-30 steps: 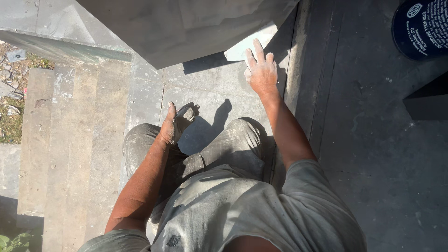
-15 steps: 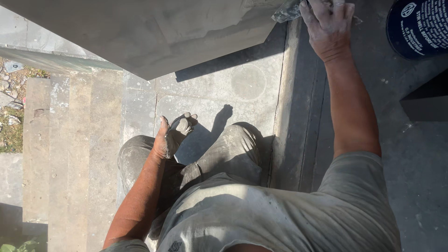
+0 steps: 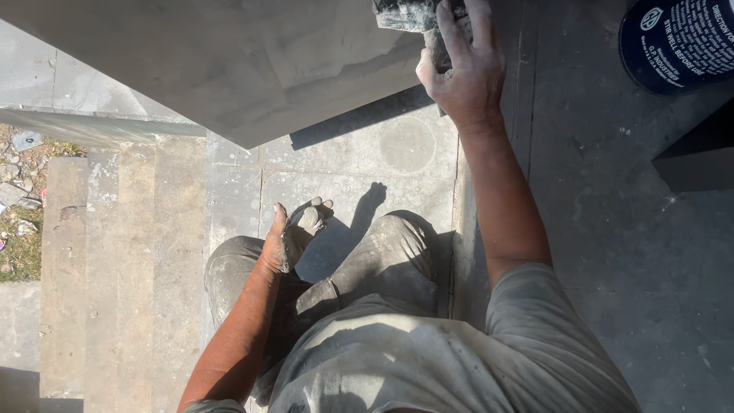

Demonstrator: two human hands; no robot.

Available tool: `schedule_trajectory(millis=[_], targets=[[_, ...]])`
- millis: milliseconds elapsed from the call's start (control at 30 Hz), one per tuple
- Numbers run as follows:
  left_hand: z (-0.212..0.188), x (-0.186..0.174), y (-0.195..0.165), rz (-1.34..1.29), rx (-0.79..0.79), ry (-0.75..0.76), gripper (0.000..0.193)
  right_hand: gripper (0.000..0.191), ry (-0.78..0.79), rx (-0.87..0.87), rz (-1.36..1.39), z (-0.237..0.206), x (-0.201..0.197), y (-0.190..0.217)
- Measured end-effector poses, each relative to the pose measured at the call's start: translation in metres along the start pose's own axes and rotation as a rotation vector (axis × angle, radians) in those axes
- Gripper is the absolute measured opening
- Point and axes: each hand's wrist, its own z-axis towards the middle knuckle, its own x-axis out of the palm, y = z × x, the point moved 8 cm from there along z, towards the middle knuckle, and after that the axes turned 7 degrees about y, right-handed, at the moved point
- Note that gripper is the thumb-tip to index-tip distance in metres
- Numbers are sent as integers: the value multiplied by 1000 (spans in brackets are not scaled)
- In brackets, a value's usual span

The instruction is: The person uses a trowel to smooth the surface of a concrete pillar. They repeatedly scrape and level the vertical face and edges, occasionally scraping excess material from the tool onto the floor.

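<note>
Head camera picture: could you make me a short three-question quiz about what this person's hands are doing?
1. True or false: the right hand grips a grey, paste-covered rag at the edge of the slab.
2. Where is the left hand? A) on the blue bucket B) above the knee, holding no tool C) on the steps
3. Fill in: the bucket stands to the person's ____.

Key: 1 true; 2 B; 3 right.
</note>
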Motion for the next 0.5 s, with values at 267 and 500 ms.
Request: schedule_trajectory(millis=[267,500], targets=[[-27,-16,1,-43,-76,-75,100,65,308,248,35,-81,92,-18],[9,-3,-19,16,7,-49,95,68,448,225,-25,-79,38,-16]])
